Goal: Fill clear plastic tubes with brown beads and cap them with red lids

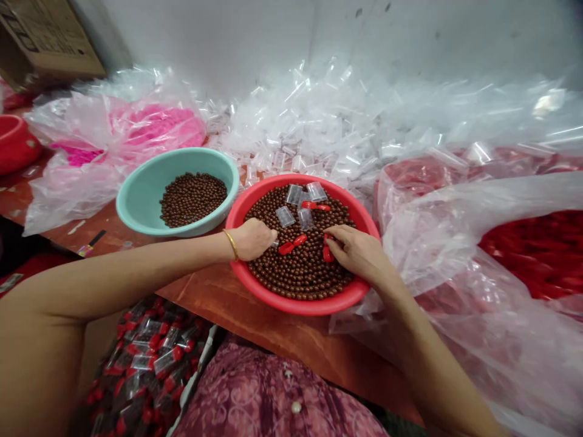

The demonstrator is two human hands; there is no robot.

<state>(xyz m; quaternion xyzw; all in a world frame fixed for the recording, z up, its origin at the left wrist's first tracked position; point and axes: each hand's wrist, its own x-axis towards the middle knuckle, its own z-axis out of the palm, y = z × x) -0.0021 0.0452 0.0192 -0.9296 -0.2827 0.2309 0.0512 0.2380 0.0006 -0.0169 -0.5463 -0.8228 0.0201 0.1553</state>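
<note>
A red basin (303,306) holds many small round brown beads or balls (296,282). Over its left side, my left hand (255,238) is closed, with a sliver of clear plastic showing at the fingertips; it looks like a small clear container, mostly hidden. On the right side, my right hand (359,250) pinches a red plastic cap (327,250) just above the balls. Several small clear containers (285,216) lie on top of the balls. Between the hands rests an open red cap (292,244), and another red cap (316,206) lies farther back.
To the left stands a teal basin (136,197) of similar brown balls. Clear containers (310,127) are heaped along the wall. Bags of pink pieces (159,124) and red pieces (537,255) flank the table (214,297). Filled red-capped containers (150,358) lie below, left.
</note>
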